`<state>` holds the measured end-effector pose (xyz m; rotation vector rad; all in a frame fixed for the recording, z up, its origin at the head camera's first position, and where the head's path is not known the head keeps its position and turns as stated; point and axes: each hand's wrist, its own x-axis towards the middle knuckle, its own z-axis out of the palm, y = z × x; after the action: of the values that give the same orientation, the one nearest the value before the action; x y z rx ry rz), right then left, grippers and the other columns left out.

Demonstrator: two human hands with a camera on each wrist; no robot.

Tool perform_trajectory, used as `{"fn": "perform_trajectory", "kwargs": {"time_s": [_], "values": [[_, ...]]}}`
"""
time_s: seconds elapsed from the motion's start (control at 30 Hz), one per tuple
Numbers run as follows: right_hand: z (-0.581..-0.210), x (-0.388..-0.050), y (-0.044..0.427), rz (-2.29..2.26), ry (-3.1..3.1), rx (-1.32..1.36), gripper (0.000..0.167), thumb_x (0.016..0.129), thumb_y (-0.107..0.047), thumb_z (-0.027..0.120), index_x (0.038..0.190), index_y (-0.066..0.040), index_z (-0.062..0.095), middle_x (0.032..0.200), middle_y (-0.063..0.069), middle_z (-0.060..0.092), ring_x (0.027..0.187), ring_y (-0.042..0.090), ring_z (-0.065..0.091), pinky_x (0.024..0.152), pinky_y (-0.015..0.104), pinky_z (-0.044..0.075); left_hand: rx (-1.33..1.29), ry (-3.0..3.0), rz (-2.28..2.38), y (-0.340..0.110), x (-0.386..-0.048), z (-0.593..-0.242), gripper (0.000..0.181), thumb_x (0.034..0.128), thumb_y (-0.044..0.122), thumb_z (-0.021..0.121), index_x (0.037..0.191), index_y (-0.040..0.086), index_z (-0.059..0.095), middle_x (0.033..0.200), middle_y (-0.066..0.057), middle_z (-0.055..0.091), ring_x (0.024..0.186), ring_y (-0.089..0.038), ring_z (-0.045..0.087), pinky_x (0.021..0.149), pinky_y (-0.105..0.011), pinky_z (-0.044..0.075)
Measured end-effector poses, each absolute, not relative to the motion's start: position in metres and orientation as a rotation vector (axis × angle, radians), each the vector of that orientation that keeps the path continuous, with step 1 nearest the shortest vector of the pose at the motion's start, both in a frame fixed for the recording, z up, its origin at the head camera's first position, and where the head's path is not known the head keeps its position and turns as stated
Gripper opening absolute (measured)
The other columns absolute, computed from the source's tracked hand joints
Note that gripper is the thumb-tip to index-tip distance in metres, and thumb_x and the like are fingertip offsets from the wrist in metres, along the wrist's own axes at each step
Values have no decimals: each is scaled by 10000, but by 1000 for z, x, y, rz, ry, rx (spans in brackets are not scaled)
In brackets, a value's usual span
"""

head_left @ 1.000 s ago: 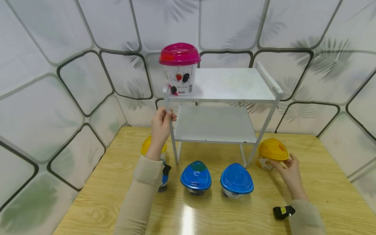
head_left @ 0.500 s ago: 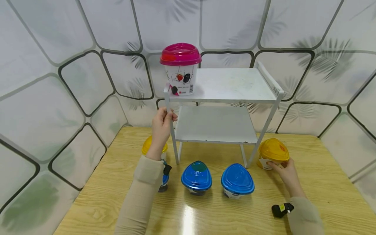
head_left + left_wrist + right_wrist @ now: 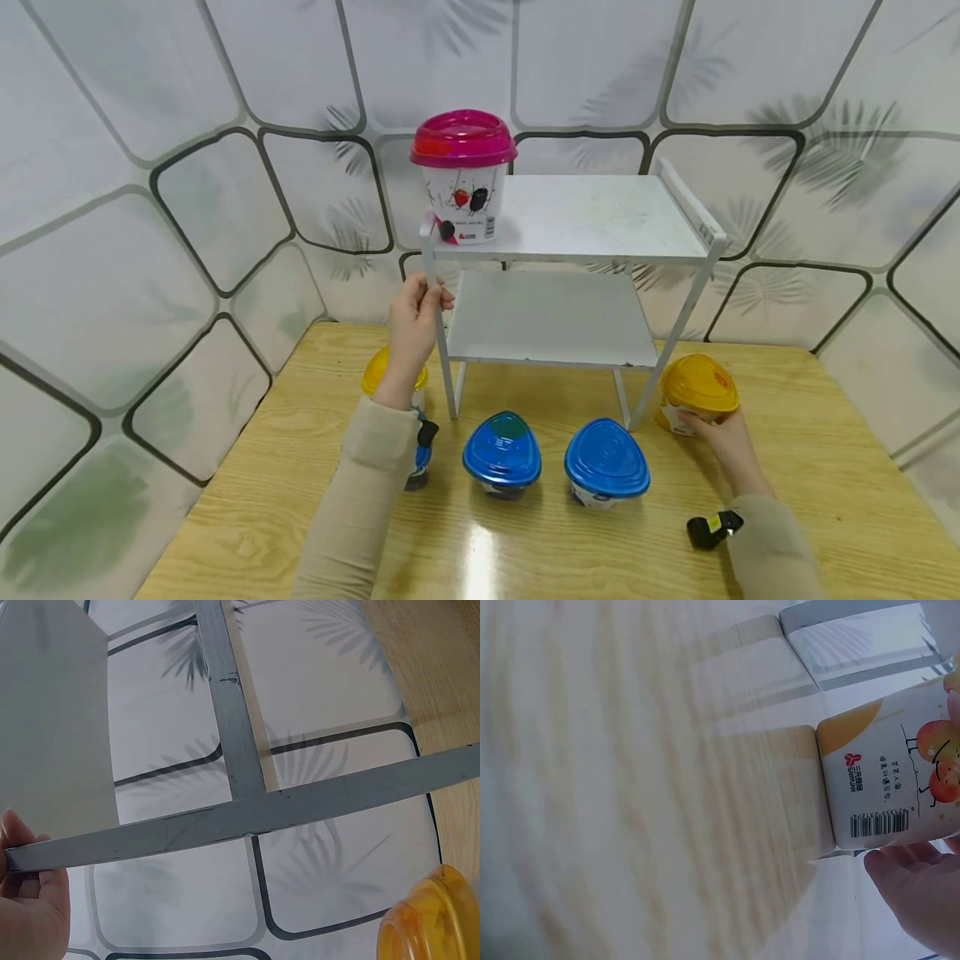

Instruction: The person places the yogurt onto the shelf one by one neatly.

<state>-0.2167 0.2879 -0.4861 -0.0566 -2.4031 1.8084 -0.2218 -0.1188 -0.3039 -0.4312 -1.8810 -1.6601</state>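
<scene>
Yellow-lidded cup (image 3: 697, 387): upright on the table (image 3: 855, 475), just beside the rack's right front leg (image 3: 673, 336); contact with that leg cannot be confirmed.
Right hand (image 3: 723, 443): your thumb and fingers are curled round the cup's body, below the lid, bearing on two sides in the right wrist view.
Left hand (image 3: 412, 323): your fingers pinch the rack's left front leg (image 3: 449, 379), beneath the top shelf (image 3: 592, 208).
Grip: judged to be the step in hand. Press evenly on the body rather than the lid, which might work loose; a hard squeeze could dent the wall.
Steadying: hold the leg lightly. A sideways pull could upset the pink-lidded cup (image 3: 463, 171), standing at the top shelf's front left corner.
Right-side room: more lies to the cup's right than to its left, where the leg would catch it.
Near-side clearance: the nearer blue-lidded cup (image 3: 606, 458) stands apart, to the front left; mind your wrist camera (image 3: 705, 532) should your forearm swing that way.
Shelf edges: the top shelf overhangs the lower shelf (image 3: 551, 321), so headroom between them is limited.
</scene>
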Motion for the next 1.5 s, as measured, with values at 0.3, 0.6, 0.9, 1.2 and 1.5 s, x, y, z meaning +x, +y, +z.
{"fn": "perform_trajectory", "kwargs": {"time_s": [0.3, 0.6, 0.9, 1.2, 1.5], "values": [[-486, -220, 287, 1811, -2404, -98, 741, 819, -168, 641, 1391, -135, 171, 1247, 40, 322, 1136, 179, 300, 991, 511, 210, -443, -1873, -1656, -119, -223, -305, 122, 899, -76, 403, 877, -184, 455, 759, -300, 549, 666, -208, 533, 659, -251, 492], [-488, -222, 287, 1839, -2369, -74, 645, 816, -144, 642, 1347, -169, 277, 1117, -157, 389, 1093, 103, 330, 980, 510, 224, -447, -1863, -1656, -119, -223, -306, 127, 896, -85, 402, 878, -200, 453, 754, -305, 548, 658, -160, 529, 652, -231, 490], [-492, -224, 285, 1820, -2311, -15, 632, 802, -84, 648, 1329, -199, 317, 1086, -191, 403, 1045, 50, 347, 995, 485, 208, -424, -1876, -1673, -118, -222, -304, 111, 898, -77, 405, 880, -167, 466, 760, -294, 552, 655, -139, 530, 663, -251, 489], [-492, -225, 285, 1789, -2337, -54, 677, 796, -131, 663, 1355, -151, 281, 1124, -148, 394, 1066, 64, 344, 991, 498, 219, -425, -1868, -1679, -118, -222, -303, 119, 895, -81, 408, 892, -189, 457, 761, -301, 545, 651, -121, 529, 658, -215, 480], [-493, -224, 286, 1782, -2343, -77, 686, 804, -170, 657, 1366, -190, 264, 1169, -107, 378, 1100, 92, 331, 994, 489, 217, -422, -1886, -1656, -118, -221, -303, 128, 898, -75, 408, 899, -194, 456, 764, -300, 551, 659, -157, 528, 671, -298, 492]]}}
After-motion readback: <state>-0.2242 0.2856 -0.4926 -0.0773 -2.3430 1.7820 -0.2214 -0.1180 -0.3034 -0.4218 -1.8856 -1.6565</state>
